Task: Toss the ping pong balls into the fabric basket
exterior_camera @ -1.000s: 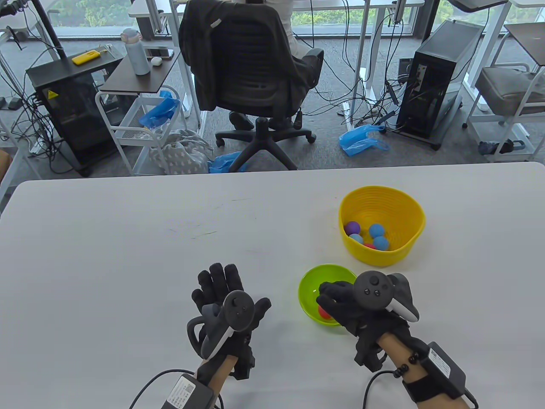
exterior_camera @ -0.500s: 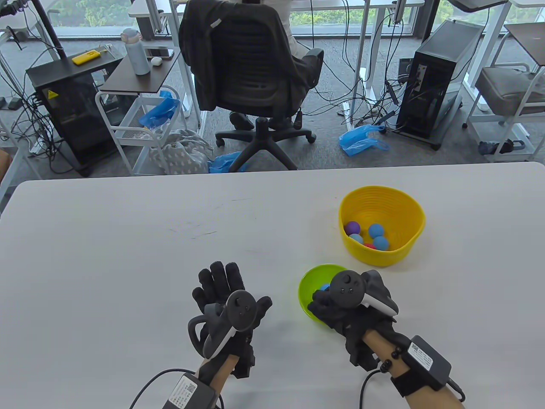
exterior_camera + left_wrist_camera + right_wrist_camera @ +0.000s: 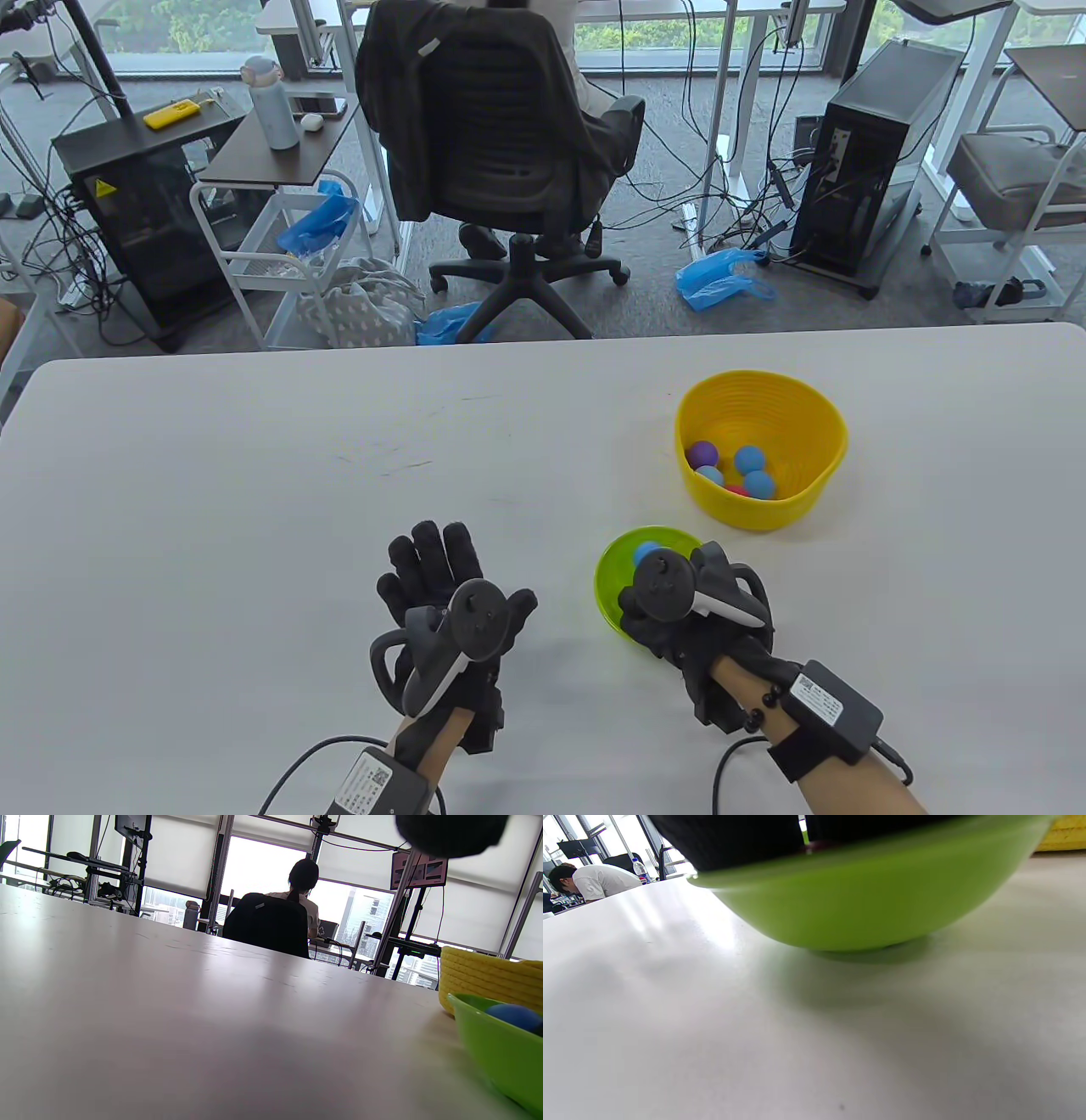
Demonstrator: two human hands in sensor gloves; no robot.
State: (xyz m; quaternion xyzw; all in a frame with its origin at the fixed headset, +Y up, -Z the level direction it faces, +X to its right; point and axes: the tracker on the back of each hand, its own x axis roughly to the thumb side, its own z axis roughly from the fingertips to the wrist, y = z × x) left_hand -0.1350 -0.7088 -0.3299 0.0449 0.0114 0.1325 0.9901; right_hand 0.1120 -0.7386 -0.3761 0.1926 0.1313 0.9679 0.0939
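While your left hand lies spread on the table, your right hand reaches into the green bowl, its grip hidden, near the basket.

Black office chair; water bottle

A white table carries a yellow fabric basket at two o'clock, a green bowl at five o'clock, and the left hand resting flat at six.
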